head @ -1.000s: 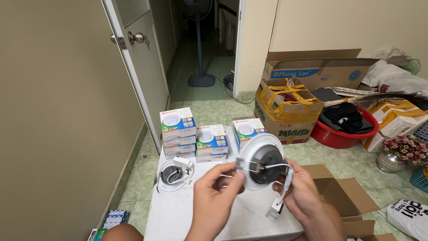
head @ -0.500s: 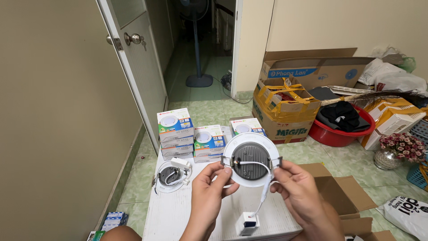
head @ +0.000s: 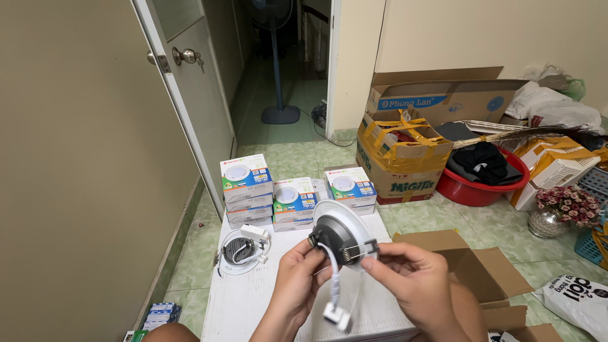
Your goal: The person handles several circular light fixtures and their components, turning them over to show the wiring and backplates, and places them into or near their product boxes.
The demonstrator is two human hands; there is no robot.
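Observation:
Both my hands hold a round recessed ceiling light (head: 340, 232) with a white rim and a grey back, above a white board (head: 253, 304). My left hand (head: 303, 269) grips its left side near a spring clip. My right hand (head: 411, 278) pinches the right spring clip. A short white cable with a white plug (head: 335, 315) hangs from the lamp's back. A second lamp of the same kind (head: 240, 252) lies face down on the board to the left.
Stacks of small lamp boxes (head: 294, 196) stand at the board's far edge. An open cardboard box (head: 465, 266) lies right of my hands. Further right are taped cartons (head: 402, 161), a red basin (head: 484, 180) and a flower vase (head: 563, 212). A door (head: 190, 95) stands open ahead.
I have turned the lamp from facing me to show its grey back, tilting it. The hanging cable and plug swung left between my hands.

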